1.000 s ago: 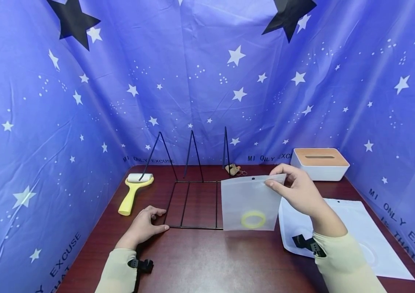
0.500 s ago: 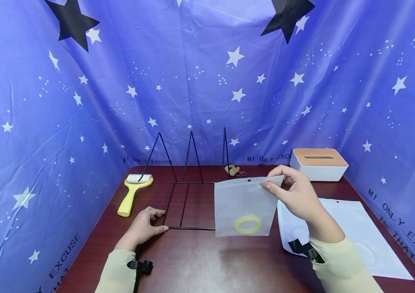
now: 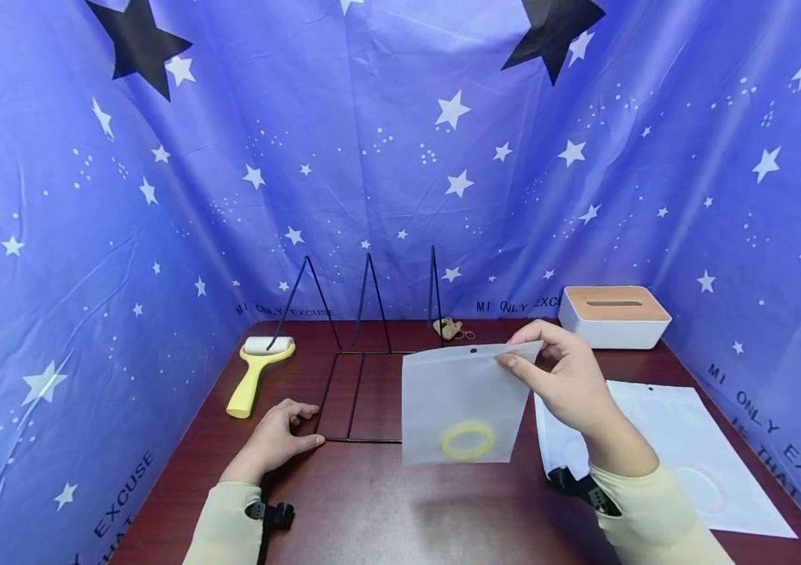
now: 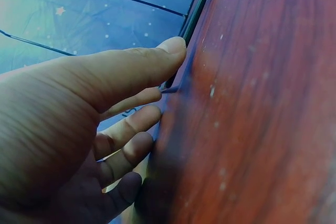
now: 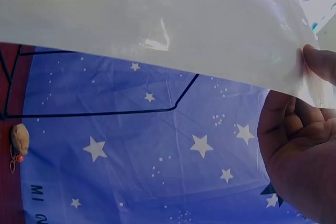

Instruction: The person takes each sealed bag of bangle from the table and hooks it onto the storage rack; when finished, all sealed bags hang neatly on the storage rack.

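Pinching a flat, translucent white plastic pouch [image 3: 467, 396] by its upper right corner between thumb and fingertips, the right hand [image 3: 562, 384] held it right of centre in the head view. A yellow ring [image 3: 446, 444] showed low on the pouch, which hid the right part of a black metal wire rack [image 3: 355, 395]. At lower left of centre, the left hand [image 3: 273, 435] touched the rack's near left corner, thumb and index finger set apart on it; the left wrist view showed the other fingers slightly spread. A yellow-handled roller with a white cylinder [image 3: 252, 377] lay at left on the dark red-brown table [image 3: 372, 502]. A white box with a wood-coloured slotted lid [image 3: 615, 318] stood at right, above a larger flat white pouch [image 3: 689, 439] partly hidden by the right arm.
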Tool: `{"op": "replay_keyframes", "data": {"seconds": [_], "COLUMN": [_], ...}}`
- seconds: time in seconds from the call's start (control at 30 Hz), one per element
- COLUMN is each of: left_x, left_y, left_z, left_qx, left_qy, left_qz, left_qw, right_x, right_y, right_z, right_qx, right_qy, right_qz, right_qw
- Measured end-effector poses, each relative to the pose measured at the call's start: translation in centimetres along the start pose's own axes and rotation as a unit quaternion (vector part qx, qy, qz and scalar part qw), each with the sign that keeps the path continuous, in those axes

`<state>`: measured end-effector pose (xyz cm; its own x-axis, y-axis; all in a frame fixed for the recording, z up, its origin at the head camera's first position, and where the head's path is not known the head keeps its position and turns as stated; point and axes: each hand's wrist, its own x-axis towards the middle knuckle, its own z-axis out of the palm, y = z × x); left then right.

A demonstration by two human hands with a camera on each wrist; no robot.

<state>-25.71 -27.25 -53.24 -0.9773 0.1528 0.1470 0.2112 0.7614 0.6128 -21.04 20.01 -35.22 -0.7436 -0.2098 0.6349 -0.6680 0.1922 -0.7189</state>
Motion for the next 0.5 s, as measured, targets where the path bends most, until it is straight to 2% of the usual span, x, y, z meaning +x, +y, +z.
{"op": "replay_keyframes", "data": {"seconds": [0.27,0.5], "left_x": [0.0,-0.2], "left_y": [0.0,0.9], "left_z": [-0.2,-0.5], "left_qx": [-0.021,-0.05], "left_qy": [0.004,0.021], "left_qz": [0.003,0.022], "left_qw": [0.9998,0.9983], "right_x": [0.2,0.4], "right_y": [-0.5,-0.6], "right_z": [0.8,1.8], "right_qx": [0.01,0.014], "right_qy": [0.011,0.019], "right_qz": [0.004,0.011], "right_qw": [0.9999,0.9997]}}
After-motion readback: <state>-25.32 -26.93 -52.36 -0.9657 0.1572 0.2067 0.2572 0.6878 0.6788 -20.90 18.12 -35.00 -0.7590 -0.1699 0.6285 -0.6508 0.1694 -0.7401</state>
